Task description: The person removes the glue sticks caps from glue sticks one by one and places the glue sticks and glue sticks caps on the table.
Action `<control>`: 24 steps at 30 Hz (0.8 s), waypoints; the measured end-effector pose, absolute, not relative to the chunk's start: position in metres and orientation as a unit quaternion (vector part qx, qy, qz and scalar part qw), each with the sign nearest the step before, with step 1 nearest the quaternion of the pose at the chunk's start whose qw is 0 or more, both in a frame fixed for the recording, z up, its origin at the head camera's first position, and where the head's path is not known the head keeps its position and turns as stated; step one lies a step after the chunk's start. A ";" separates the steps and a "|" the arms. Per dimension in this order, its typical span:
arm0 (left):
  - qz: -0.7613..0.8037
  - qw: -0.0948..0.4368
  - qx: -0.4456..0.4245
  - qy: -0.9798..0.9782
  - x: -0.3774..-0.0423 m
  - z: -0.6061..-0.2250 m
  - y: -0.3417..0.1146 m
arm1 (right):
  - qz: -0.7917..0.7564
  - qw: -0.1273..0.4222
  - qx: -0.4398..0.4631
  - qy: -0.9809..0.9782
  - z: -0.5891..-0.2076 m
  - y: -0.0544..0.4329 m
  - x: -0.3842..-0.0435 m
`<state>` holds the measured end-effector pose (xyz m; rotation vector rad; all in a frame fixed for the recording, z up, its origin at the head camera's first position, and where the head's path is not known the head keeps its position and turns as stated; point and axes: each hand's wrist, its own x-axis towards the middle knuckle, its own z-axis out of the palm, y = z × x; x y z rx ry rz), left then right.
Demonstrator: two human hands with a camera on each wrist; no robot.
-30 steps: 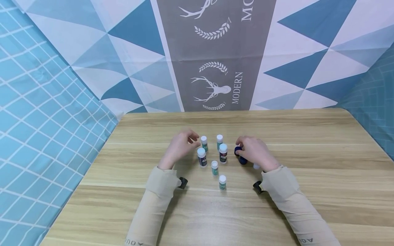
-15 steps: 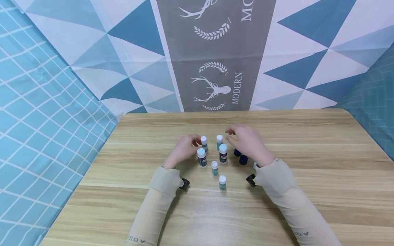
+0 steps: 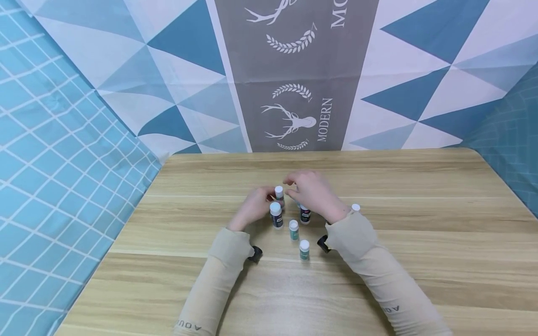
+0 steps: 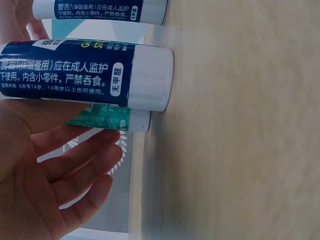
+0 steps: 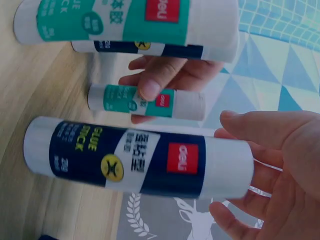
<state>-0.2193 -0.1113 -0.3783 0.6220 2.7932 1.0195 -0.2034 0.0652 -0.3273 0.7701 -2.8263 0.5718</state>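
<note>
In the head view my left hand (image 3: pixel 254 205) is at the back left of a group of glue sticks, pinching a small green glue stick (image 3: pixel 279 190) between thumb and fingers. The right wrist view shows its thumb (image 5: pixel 150 90) lying across that stick's label. My right hand (image 3: pixel 313 191) hovers just right of the same stick, fingers extended and holding nothing. Below it stands a navy glue stick (image 3: pixel 305 215), with another green one largely hidden behind the hand. A second navy glue stick (image 4: pixel 65 70) stands in front of my left hand.
Two green glue sticks, a nearer one (image 3: pixel 304 250) and one behind it (image 3: pixel 293 231), stand upright on the wooden table (image 3: pixel 168 275). A white-topped item (image 3: pixel 356 207) shows beyond my right forearm. A patterned cloth (image 3: pixel 294 79) hangs behind the table.
My right hand has moved left from the dark round-topped items, over the group, to beside the back-left green glue stick. My left hand has come in and taken hold of that stick.
</note>
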 end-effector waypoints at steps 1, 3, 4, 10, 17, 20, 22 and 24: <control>0.334 0.048 0.204 0.919 -0.219 -0.378 -0.111 | 0.192 0.079 0.260 -0.943 -0.328 0.064 -0.204; 0.329 0.042 0.203 0.922 -0.220 -0.377 -0.111 | 0.195 0.079 0.264 -0.941 -0.328 0.063 -0.204; 0.327 0.039 0.202 0.923 -0.220 -0.377 -0.111 | 0.197 0.078 0.266 -0.940 -0.329 0.062 -0.205; 0.307 0.027 0.198 0.930 -0.218 -0.371 -0.110 | 0.212 0.081 0.275 -0.934 -0.329 0.059 -0.205; 0.248 -0.001 0.203 0.947 -0.212 -0.363 -0.110 | 0.229 0.090 0.272 -0.930 -0.329 0.057 -0.205; 0.226 -0.010 0.205 0.952 -0.209 -0.359 -0.109 | 0.237 0.094 0.267 -0.929 -0.329 0.058 -0.204; 0.214 -0.017 0.208 0.954 -0.208 -0.357 -0.108 | 0.241 0.099 0.267 -0.928 -0.328 0.058 -0.204; 0.208 -0.022 0.210 0.955 -0.207 -0.356 -0.108 | 0.242 0.103 0.267 -0.927 -0.328 0.059 -0.203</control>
